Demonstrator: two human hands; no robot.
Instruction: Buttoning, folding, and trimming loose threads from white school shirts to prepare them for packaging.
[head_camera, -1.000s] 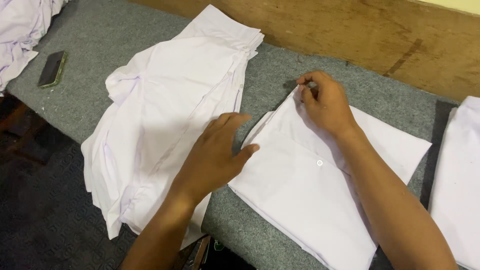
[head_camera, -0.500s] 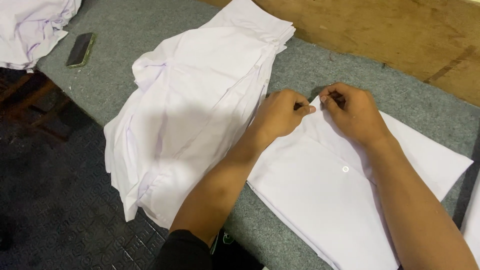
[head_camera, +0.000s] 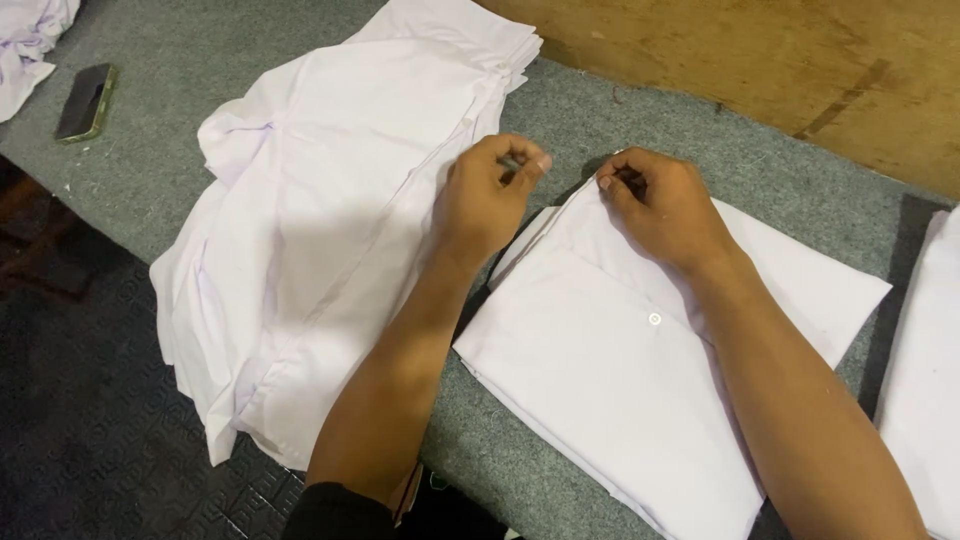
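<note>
White cotton fills most of what I see: a folded white shirt (head_camera: 640, 390) lies flat on the grey felt counter (head_camera: 180, 130) in the lower centre of the frame, with one small button (head_camera: 654, 320) showing on its front. My right hand (head_camera: 665, 210) rests on the shirt's upper edge, fingers curled down and pinched onto the cloth there, so that grip is closed on the shirt itself. My left hand (head_camera: 490, 195) hovers just to the left of that same edge, raised slightly off the fabric, thumb and forefinger pressed together on something small and pale; I cannot tell what it is. To the left, a loose pile of white shirts (head_camera: 330, 220) spreads from the upper centre down toward the lower left, hanging over the counter's near edge. A dark phone (head_camera: 85, 100) lies in the upper left, beside more white cloth (head_camera: 25, 40) in the corner. Another white garment (head_camera: 925, 380) sits at the right edge, and a wooden board (head_camera: 760, 60) runs along the top right.
</note>
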